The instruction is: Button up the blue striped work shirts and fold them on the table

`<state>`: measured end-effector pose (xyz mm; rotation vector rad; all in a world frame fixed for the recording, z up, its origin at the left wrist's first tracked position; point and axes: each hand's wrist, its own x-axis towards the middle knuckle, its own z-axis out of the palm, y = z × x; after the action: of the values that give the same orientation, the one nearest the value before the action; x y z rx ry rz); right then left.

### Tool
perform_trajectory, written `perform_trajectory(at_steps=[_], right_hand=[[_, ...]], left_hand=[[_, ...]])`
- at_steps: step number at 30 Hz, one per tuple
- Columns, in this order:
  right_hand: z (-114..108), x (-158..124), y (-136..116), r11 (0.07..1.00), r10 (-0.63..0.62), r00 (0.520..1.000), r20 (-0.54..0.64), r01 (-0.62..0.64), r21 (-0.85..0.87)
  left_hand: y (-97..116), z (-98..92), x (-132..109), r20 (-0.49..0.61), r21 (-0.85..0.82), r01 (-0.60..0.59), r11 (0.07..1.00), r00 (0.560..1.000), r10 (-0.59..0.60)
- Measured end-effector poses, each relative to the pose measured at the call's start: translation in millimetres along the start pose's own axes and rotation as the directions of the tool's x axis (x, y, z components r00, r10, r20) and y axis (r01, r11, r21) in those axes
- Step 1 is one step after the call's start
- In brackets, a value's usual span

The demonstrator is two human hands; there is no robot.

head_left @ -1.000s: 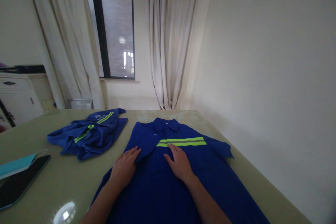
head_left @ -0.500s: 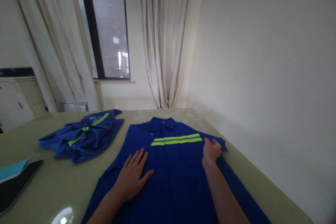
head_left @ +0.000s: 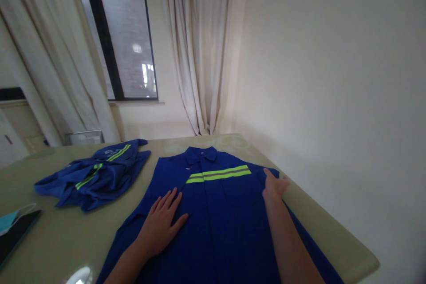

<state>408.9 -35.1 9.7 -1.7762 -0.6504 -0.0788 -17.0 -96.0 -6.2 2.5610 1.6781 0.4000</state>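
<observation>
1. Along the right part of the surface (head_left: 333, 236) lies the shirt (head_left: 219, 217), front side up. Its collar (head_left: 201, 155) sits near the far edge, a little left of the far right corner, and its lower part runs out of view at the bottom.
2. Your left hand (head_left: 161, 224) rests flat on the side of the shirt toward the surface's left edge, below the stripe (head_left: 226, 173). Its fingers are spread and the thumb stands out; it grips nothing.
3. Your right hand (head_left: 275, 184) is at the sleeve (head_left: 258, 177) that reaches the right edge. It looks partly open, with one digit pointing toward the far edge and others turned toward the right edge. You cannot tell from here whether it has hold of any cloth.
4. On the left side of the shirt, a fold of cloth slants over the end of the stripe, with a small pale mark by its edge.
5. Toward the far edge, left of the shirt and apart from it, a crumpled blue bundle (head_left: 109, 177) shows yellow-green bands.
6. Nearer the left edge, a mask (head_left: 7, 222) lies over part of a dark slab (head_left: 20, 235); both are cut off by the view.
</observation>
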Motion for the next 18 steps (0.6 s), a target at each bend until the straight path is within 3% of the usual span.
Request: perform_trajectory(at_steps=[3,6,8,10,14,18], right_hand=[[-4.0,-8.2,-15.1,0.999,0.041,0.996,-0.084,-0.039,0.021],[-10.2,-31.3,-41.7,0.976,-0.218,0.976,0.008,0.218,0.025],[-12.8,-49.2,-59.8,0.879,-0.477,0.868,0.139,0.473,0.063],[-13.7,-62.3,-72.7,0.802,-0.598,0.786,0.158,0.584,0.127],[-11.1,-65.8,-75.9,0.835,-0.538,0.840,0.072,0.519,0.184],[-1.6,-49.6,-58.2,0.931,-0.359,0.932,0.052,0.353,0.096]], left_hand=[[-1.5,2.5,0.2,-0.019,-0.006,0.000,1.000,1.000,0.000],[-1.3,2.7,-0.1,-0.021,-0.011,-0.002,1.000,1.000,0.002],[-0.2,1.2,-0.4,-0.012,-0.013,-0.002,1.000,1.000,0.001],[1.4,-1.2,-0.7,-0.006,-0.015,-0.002,1.000,1.000,0.002],[3.8,-4.0,-0.9,0.009,-0.011,0.005,1.000,1.000,-0.005],[1.6,-0.3,-0.6,-0.009,-0.008,0.007,1.000,1.000,-0.007]])
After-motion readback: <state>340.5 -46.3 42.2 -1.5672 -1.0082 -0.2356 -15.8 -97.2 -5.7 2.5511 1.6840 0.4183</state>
